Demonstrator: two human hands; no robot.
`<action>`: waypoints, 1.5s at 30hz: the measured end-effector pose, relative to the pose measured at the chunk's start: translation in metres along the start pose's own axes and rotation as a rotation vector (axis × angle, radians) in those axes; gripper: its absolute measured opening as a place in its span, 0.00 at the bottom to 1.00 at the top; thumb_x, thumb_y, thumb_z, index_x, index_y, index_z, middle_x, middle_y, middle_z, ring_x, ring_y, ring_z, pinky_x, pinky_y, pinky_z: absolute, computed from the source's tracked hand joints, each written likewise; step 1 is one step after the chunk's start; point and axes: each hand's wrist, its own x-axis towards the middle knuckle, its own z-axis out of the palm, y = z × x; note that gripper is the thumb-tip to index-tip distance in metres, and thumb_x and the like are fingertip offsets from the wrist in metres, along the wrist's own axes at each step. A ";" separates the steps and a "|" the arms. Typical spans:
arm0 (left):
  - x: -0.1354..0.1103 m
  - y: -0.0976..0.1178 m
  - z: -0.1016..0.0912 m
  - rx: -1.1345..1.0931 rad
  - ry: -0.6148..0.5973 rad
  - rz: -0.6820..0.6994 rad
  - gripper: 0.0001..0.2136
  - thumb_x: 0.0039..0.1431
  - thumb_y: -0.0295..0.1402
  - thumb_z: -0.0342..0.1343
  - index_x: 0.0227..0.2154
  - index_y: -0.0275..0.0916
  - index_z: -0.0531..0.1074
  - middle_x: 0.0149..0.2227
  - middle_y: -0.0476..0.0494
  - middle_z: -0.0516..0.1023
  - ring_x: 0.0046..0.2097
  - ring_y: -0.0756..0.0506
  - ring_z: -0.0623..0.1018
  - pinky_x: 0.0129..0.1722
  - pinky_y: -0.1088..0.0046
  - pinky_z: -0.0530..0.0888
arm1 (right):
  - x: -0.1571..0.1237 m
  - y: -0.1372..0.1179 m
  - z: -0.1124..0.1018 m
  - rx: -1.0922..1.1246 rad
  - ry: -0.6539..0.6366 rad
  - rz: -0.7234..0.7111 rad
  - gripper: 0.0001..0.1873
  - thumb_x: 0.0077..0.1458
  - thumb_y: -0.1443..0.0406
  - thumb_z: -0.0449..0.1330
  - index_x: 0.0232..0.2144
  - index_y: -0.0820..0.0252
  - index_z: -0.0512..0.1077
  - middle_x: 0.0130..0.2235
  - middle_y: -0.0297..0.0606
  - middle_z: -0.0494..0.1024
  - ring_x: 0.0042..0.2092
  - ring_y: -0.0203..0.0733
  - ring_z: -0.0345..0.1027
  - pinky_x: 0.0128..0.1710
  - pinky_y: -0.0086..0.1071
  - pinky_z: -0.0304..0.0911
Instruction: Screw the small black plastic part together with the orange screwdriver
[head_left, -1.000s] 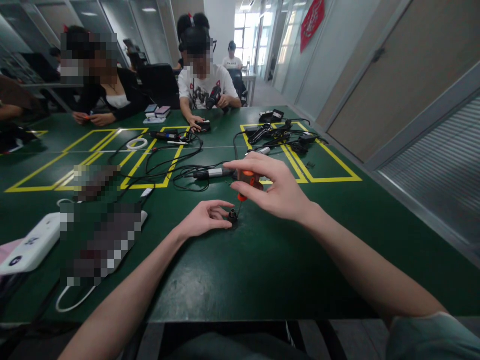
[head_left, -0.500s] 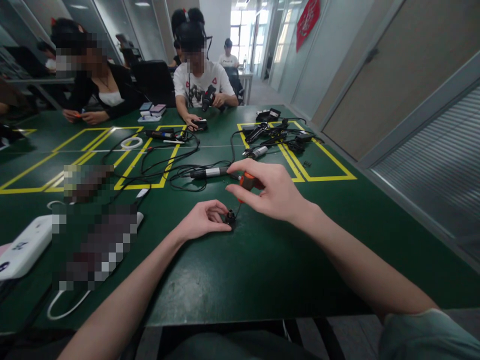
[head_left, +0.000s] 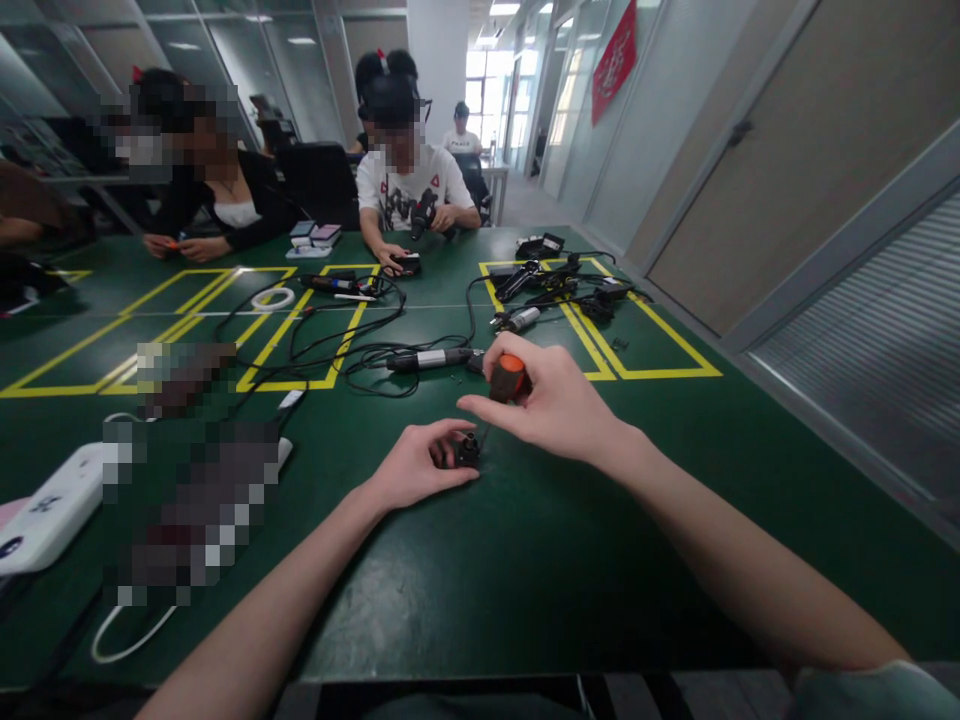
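A small black part (head_left: pixel 469 449) with a round opening on top sits low over the green table. My left hand (head_left: pixel 422 465) is closed around its left side, with the thumb in front and the fingers behind. In my right hand (head_left: pixel 559 400) is a screwdriver (head_left: pixel 508 378) with an orange and dark handle, held from above. Its thin shaft slants down toward the right side of the black part. Whether the tip touches the part I cannot tell.
Beyond my hands lies a black and silver pen-like tool (head_left: pixel 431 359) with a coiled cable. Several black cables and tools (head_left: pixel 525 280) lie at the back right. A white power strip (head_left: pixel 56 510) is at the left. Across the table, a person (head_left: pixel 412 190) holds a drill.
The camera view has tilted up, so the scene sits lower. My right hand's grip on the screwdriver has turned, with the handle end facing me more. My left hand still holds the black part.
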 end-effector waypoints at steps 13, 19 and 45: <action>-0.001 -0.002 0.000 0.153 0.090 0.046 0.15 0.53 0.39 0.71 0.42 0.38 0.81 0.32 0.50 0.77 0.33 0.48 0.72 0.35 0.73 0.68 | -0.001 0.004 0.012 0.003 -0.110 0.134 0.11 0.55 0.60 0.62 0.25 0.56 0.66 0.22 0.28 0.65 0.24 0.35 0.55 0.27 0.32 0.49; -0.001 -0.005 0.001 0.137 0.087 0.031 0.17 0.54 0.39 0.70 0.45 0.37 0.81 0.31 0.51 0.75 0.33 0.48 0.70 0.35 0.72 0.67 | 0.002 0.003 0.011 0.057 -0.201 0.225 0.10 0.55 0.62 0.64 0.25 0.58 0.70 0.23 0.29 0.69 0.25 0.35 0.61 0.29 0.31 0.54; -0.001 -0.001 0.001 0.063 0.084 0.006 0.15 0.51 0.40 0.70 0.39 0.37 0.80 0.32 0.51 0.73 0.32 0.49 0.69 0.34 0.73 0.66 | 0.002 0.007 0.013 0.170 -0.322 0.214 0.04 0.52 0.71 0.59 0.32 0.58 0.69 0.25 0.25 0.65 0.26 0.34 0.58 0.30 0.31 0.55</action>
